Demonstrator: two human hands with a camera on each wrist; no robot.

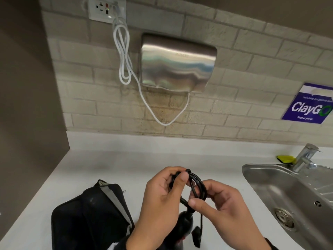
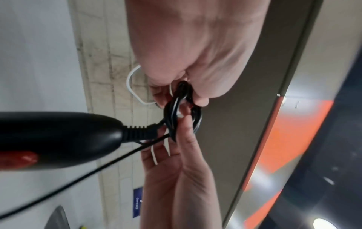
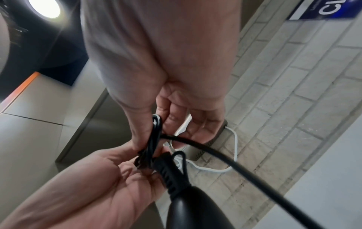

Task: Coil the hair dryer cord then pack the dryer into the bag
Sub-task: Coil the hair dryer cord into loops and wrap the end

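Observation:
Both hands hold the black hair dryer cord (image 1: 195, 184), wound into a small coil above the white counter. My left hand (image 1: 162, 193) grips the coil's far end between thumb and fingers. My right hand (image 1: 216, 201) pinches the near side of the coil. The black dryer (image 1: 185, 222) hangs below the hands by its cord; its handle (image 2: 58, 139) with a red switch shows in the left wrist view and its ribbed cord sleeve (image 3: 168, 175) in the right wrist view. The plug (image 1: 197, 235) dangles beside it. A black bag (image 1: 86, 219) lies open on the counter at the lower left.
A steel sink (image 1: 288, 195) with a tap (image 1: 304, 157) is set into the counter (image 1: 126, 168) at the right, a yellow sponge (image 1: 286, 158) behind it. On the brick wall hang a steel hand dryer (image 1: 178, 64), its white cable (image 1: 124, 56) and a socket (image 1: 106, 9).

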